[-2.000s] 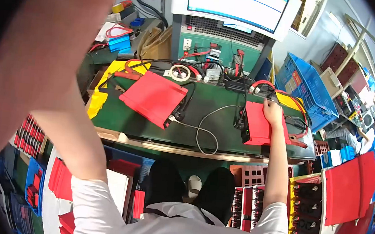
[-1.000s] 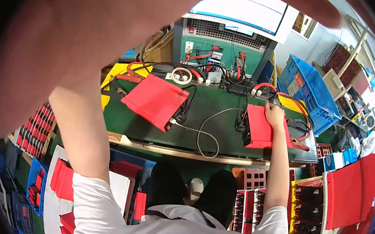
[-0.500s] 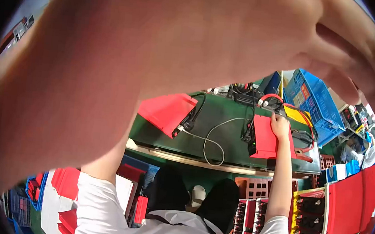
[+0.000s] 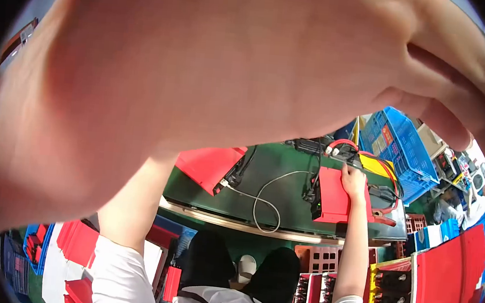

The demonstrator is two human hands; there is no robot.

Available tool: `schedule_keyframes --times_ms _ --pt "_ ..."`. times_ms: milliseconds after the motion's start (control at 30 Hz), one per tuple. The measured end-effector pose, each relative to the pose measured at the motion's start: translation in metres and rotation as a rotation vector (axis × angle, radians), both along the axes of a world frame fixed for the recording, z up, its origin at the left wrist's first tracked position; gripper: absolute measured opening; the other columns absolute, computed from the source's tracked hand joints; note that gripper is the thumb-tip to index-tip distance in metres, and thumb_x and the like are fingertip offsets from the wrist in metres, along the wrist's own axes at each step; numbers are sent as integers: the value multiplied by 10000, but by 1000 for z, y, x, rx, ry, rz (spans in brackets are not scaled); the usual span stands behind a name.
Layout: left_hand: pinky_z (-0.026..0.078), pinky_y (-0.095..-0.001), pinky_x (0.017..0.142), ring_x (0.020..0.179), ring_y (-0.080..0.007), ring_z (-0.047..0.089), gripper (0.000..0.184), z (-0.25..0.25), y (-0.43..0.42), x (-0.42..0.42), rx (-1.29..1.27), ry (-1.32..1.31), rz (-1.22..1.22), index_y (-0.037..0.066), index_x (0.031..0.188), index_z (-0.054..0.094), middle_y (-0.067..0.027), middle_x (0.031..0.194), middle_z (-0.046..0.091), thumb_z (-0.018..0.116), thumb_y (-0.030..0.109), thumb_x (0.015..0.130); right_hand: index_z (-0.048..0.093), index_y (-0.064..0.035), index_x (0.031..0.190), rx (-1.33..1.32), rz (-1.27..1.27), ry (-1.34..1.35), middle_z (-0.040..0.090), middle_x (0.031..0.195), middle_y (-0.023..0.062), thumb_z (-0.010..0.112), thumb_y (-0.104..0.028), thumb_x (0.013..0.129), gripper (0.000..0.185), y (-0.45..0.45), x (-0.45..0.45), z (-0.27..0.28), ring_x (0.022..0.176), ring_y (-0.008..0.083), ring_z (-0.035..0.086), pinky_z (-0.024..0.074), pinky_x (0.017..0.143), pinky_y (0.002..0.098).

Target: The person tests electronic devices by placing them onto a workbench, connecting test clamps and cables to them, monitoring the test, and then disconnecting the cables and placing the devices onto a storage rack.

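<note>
My left hand [image 4: 273, 62] is raised very close to the camera and fills the upper part of the view. Its fingers are partly curled at the right; whether they hold anything is hidden. On the green bench [image 4: 237, 209], my right hand [image 4: 354, 181] rests on top of a red box [image 4: 333, 197], its fingers bent at the box's far edge. A second red box [image 4: 209, 166] lies to the left, partly covered by my left hand. A grey cable [image 4: 258, 198] loops from it across the bench.
Behind the right box are a blue crate [image 4: 406, 154], a yellow sheet [image 4: 375, 164] and red and black cables. Red panels [image 4: 448, 273] stand at the right. Racks of parts and a blue bin [image 4: 35, 249] are below the bench. A co-worker [image 4: 475, 209] is at the far right.
My left hand has swung up and right across the view, covering the screen and the back of the bench. My right hand has stayed on the red box. The bench now sits lower in view.
</note>
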State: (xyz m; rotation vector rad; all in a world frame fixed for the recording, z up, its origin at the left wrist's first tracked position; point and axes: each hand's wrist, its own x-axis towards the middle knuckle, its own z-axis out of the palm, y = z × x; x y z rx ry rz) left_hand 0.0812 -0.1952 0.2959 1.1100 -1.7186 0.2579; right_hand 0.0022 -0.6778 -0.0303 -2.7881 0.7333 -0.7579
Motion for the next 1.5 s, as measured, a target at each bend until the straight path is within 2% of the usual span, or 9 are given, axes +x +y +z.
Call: schedule_keyframes --times_ms 533,667,867,933,1067,1133,1200,1367,1500 --pt "462 -448 1116 1242 -326 656 631 -14 39 10 -59 42 90 -50 1439 528 -232 1334 661 531 470 1081 794 -43 895 -36 27 -74 729 881 264 550 -412 1048 469 0 -1 -1 894 470 715 550 892 548" --pt "506 -360 1016 1045 -195 688 322 -76 77 51 -163 332 389 -46 1177 692 -130 1125 731 533 228 1120 808 -65 907 -24 43 -75 749 893 239 525 -423 1055 480 -6 0 -6 920 445 723 522 941 545" --pt "416 -255 702 753 -81 507 276 -227 162 180 -555 921 846 52 953 657 38 815 555 601 282 1093 818 -55 899 -6 -11 -2 771 905 212 512 -430 1054 509 -1 1 -3 976 400 732 482 990 531" --pt "440 -281 675 725 -99 520 339 -313 214 239 -522 1062 1042 54 869 642 36 786 562 594 317 1076 824 -63 928 26 -15 20 775 938 214 520 -440 1044 497 -3 2 -2 992 400 733 479 995 540" --pt "548 -425 770 834 -296 733 446 -431 253 273 -255 616 1758 -30 1011 756 -161 969 786 607 391 1020 834 -101 993 69 -67 117 780 1007 214 542 -466 1014 467 -7 8 5 1016 396 737 472 1013 560" --pt "553 -500 859 991 -440 740 544 -424 237 257 19 660 1818 -29 1095 753 -255 1013 769 546 466 1008 839 -185 1077 71 -101 191 777 1065 208 566 -521 979 444 -15 14 8 1072 410 729 527 1032 522" --pt "555 -516 860 990 -465 729 561 -400 213 238 100 619 1783 3 1079 763 -261 1013 764 503 496 1019 835 -186 1105 130 -134 272 775 1123 203 589 -530 954 449 -23 23 11 1110 387 731 546 1025 498" --pt "567 -547 914 1051 -453 725 612 -374 203 237 294 763 1987 141 1217 781 -238 1081 770 434 605 1018 815 -155 1164 103 -232 321 771 1155 203 641 -464 930 425 -31 37 9 1120 377 732 560 1019 465" --pt "567 -547 933 1065 -442 731 666 -379 215 257 393 797 2062 145 1206 791 -225 1118 772 372 631 1027 815 -100 1107 192 -163 41 767 1098 232 639 -402 956 381 -3 17 18 1074 400 736 561 988 478"
